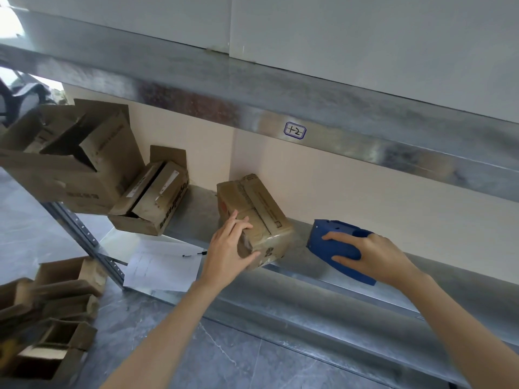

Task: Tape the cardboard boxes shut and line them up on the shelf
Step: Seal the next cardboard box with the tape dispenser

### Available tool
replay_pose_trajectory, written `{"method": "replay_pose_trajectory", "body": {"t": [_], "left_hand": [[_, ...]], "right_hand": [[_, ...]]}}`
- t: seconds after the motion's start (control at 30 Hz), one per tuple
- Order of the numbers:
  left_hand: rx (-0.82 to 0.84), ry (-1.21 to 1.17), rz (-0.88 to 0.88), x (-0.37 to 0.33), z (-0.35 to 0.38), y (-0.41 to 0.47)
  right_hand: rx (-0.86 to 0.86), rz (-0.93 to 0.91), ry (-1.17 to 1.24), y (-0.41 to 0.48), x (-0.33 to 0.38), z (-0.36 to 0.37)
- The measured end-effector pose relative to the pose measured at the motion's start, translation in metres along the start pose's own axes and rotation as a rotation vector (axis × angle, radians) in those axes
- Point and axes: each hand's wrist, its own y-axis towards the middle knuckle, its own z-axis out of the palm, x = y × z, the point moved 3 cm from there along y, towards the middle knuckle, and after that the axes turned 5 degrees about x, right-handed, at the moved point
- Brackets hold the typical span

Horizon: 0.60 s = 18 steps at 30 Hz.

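My left hand (229, 245) grips the near corner of the taped box (261, 211), fingers curled over its top, thumb on its front. The box sits askew at the front edge of the metal shelf (303, 266). My right hand (373, 256) grasps the blue tape dispenser (337, 244), which rests on the shelf near the box. Open boxes (151, 197) stand further left.

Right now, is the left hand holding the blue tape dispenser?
No, the right hand grips the blue tape dispenser, while the left hand holds a closed cardboard box.
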Motion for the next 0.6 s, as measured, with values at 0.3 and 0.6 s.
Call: {"method": "replay_pose_trajectory", "body": {"t": [0.3, 0.6], "left_hand": [[0.128, -0.067, -0.07, 0.043, -0.05, -0.003], [0.041, -0.081, -0.062, 0.035, -0.041, -0.003]], "right_hand": [[-0.005, -0.147, 0.03, 0.023, 0.044, 0.001], [0.001, -0.105, 0.043, 0.031, 0.048, 0.005]]}}
